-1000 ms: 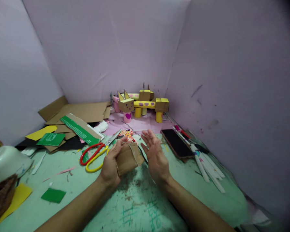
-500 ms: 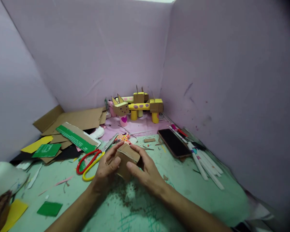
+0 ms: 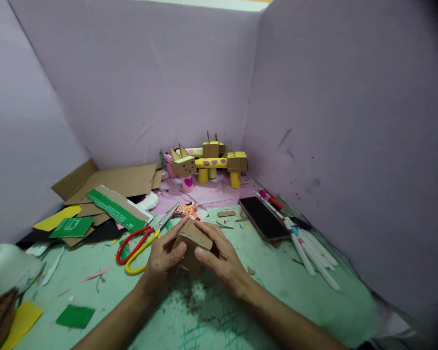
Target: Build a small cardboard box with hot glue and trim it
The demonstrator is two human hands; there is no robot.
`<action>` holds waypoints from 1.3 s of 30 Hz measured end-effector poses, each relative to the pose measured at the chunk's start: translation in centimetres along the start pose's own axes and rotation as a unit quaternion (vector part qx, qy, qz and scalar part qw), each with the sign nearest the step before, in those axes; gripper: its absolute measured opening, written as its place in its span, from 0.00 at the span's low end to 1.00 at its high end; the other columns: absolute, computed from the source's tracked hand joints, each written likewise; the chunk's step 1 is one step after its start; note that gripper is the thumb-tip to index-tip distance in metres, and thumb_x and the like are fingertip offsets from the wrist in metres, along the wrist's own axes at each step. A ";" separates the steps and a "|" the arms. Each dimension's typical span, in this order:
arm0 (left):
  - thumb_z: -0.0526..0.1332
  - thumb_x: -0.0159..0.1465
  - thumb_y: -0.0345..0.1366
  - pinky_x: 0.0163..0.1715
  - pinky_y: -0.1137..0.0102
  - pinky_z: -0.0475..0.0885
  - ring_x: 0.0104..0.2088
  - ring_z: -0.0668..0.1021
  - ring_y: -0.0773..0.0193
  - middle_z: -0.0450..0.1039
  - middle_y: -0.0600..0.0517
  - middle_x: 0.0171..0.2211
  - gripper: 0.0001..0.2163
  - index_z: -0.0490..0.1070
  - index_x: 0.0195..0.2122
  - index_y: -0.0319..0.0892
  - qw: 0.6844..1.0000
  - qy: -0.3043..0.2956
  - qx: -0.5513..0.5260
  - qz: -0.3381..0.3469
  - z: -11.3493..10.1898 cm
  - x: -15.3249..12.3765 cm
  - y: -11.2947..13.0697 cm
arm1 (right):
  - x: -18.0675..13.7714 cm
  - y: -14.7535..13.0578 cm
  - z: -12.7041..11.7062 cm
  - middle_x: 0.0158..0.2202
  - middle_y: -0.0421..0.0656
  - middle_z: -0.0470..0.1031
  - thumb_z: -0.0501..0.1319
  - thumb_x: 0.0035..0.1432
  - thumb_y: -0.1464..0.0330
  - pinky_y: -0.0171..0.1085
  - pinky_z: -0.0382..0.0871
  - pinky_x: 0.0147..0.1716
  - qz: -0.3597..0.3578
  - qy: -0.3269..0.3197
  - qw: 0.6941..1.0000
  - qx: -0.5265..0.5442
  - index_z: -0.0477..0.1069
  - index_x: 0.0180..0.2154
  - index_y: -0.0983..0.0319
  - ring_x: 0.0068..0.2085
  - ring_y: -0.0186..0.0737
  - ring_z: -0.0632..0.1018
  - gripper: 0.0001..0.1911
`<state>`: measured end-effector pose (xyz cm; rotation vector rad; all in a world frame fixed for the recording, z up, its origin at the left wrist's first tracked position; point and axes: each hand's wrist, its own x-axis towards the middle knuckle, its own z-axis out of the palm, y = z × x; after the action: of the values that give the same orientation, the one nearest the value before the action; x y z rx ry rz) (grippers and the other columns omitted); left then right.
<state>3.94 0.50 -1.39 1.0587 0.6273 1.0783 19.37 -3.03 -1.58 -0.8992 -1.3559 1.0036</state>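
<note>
Between both hands I hold a small folded cardboard box (image 3: 194, 238), brown and plain, above the green table. My left hand (image 3: 164, 255) presses its left side, thumb on the near face and fingers along the top edge. On the right side my right hand (image 3: 221, 255) grips it the same way, its thumb close to the left one. The box's underside and far side are hidden. Just left of my left hand lie scissors (image 3: 142, 243) with one red and one yellow handle, blades pointing away.
Cardboard animal figures (image 3: 211, 163) stand at the back. Cardboard scraps (image 3: 113, 182) are piled at left, near a white bowl (image 3: 9, 272). A phone (image 3: 264, 218) and several white pens (image 3: 314, 248) lie at right. A green piece (image 3: 75, 316) rests front left.
The view has shifted slightly. Both hands still hold the cardboard box, which now tilts a little differently, its top face turned more toward me.
</note>
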 end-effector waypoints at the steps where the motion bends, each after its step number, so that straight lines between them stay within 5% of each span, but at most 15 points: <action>1: 0.71 0.51 0.41 0.42 0.66 0.72 0.47 0.77 0.48 0.78 0.43 0.46 0.33 0.67 0.58 0.37 1.000 0.006 -0.010 0.000 0.1 0.0 0.0 | 0.1 0.0 0.0 0.56 0.49 0.66 0.66 0.49 0.58 0.52 0.60 0.57 0.014 -0.006 1.000 0.024 0.66 0.55 0.57 0.57 0.54 0.68 0.31; 4: 0.72 0.51 0.40 0.41 0.68 0.72 0.44 0.78 0.52 0.78 0.44 0.44 0.32 0.68 0.57 0.38 0.999 0.035 -0.042 0.000 0.6 0.2 0.1 | 0.3 -0.1 -0.1 0.56 0.50 0.68 0.68 0.45 0.55 0.50 0.66 0.51 0.067 -0.003 0.993 0.092 0.63 0.56 0.58 0.54 0.54 0.72 0.37; 8: 0.73 0.48 0.38 0.38 0.70 0.73 0.40 0.78 0.57 0.77 0.45 0.44 0.31 0.69 0.53 0.38 0.995 0.082 -0.048 -0.021 1.3 0.4 0.3 | 0.5 -0.1 0.0 0.49 0.48 0.73 0.64 0.50 0.56 0.46 0.67 0.49 0.076 0.051 0.995 0.040 0.72 0.46 0.60 0.51 0.51 0.73 0.23; 11: 0.74 0.44 0.37 0.33 0.71 0.73 0.36 0.78 0.60 0.78 0.47 0.40 0.29 0.71 0.48 0.37 0.993 0.111 -0.027 -0.031 1.7 0.7 0.8 | 0.6 0.3 -0.1 0.50 0.47 0.74 0.64 0.52 0.55 0.47 0.68 0.49 0.087 0.060 0.994 0.029 0.74 0.46 0.59 0.49 0.50 0.74 0.22; 18: 0.70 0.46 0.42 0.21 0.74 0.69 0.24 0.75 0.65 0.74 0.54 0.24 0.16 0.74 0.34 0.39 0.983 0.126 0.033 -0.131 1.1 1.1 2.4 | 0.9 0.9 -1.4 0.60 0.47 0.66 0.67 0.47 0.48 0.51 0.58 0.59 0.057 -0.003 0.997 0.057 0.69 0.55 0.56 0.62 0.55 0.65 0.35; 23: 0.71 0.47 0.47 0.22 0.70 0.70 0.23 0.76 0.60 0.75 0.48 0.22 0.19 0.75 0.30 0.35 0.977 0.059 0.029 -0.201 0.9 1.1 2.6 | 0.6 0.3 -0.9 0.64 0.48 0.60 0.74 0.37 0.51 0.52 0.56 0.60 0.063 -0.155 0.985 0.036 0.54 0.64 0.53 0.65 0.56 0.60 0.54; 25: 0.65 0.53 0.54 0.22 0.70 0.69 0.23 0.76 0.60 0.75 0.48 0.22 0.24 0.75 0.35 0.35 0.971 0.063 0.029 -0.227 0.8 1.2 2.6 | 0.5 0.2 -0.5 0.62 0.50 0.63 0.74 0.37 0.52 0.51 0.60 0.58 0.083 -0.161 0.983 0.025 0.53 0.64 0.56 0.62 0.57 0.64 0.56; 28: 0.54 0.61 0.59 0.21 0.73 0.67 0.24 0.76 0.61 0.75 0.49 0.25 0.30 0.70 0.52 0.38 0.970 0.142 0.044 -0.191 0.6 1.6 2.8 | 0.4 0.6 -0.6 0.58 0.49 0.67 0.74 0.36 0.51 0.49 0.64 0.54 0.086 -0.096 0.990 0.059 0.57 0.61 0.57 0.57 0.56 0.70 0.53; 31: 0.52 0.64 0.56 0.30 0.73 0.70 0.37 0.78 0.61 0.77 0.46 0.38 0.28 0.65 0.58 0.41 0.971 0.210 0.041 -0.111 0.8 1.6 2.7 | 0.3 1.2 -0.9 0.55 0.46 0.68 0.74 0.35 0.52 0.45 0.68 0.49 0.086 -0.058 0.987 0.126 0.59 0.58 0.55 0.53 0.54 0.73 0.49; 39: 0.59 0.59 0.58 0.47 0.65 0.70 0.50 0.76 0.52 0.74 0.45 0.51 0.32 0.66 0.58 0.42 0.989 0.125 -0.073 -0.036 2.9 0.5 -0.1 | -0.9 1.7 1.3 0.58 0.45 0.64 0.68 0.46 0.48 0.45 0.65 0.55 0.000 -0.059 0.995 0.085 0.52 0.61 0.51 0.58 0.52 0.68 0.45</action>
<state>6.57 -0.15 -0.28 0.7756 0.7689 1.1839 18.05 -3.36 -3.39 -0.7208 -1.3459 1.1693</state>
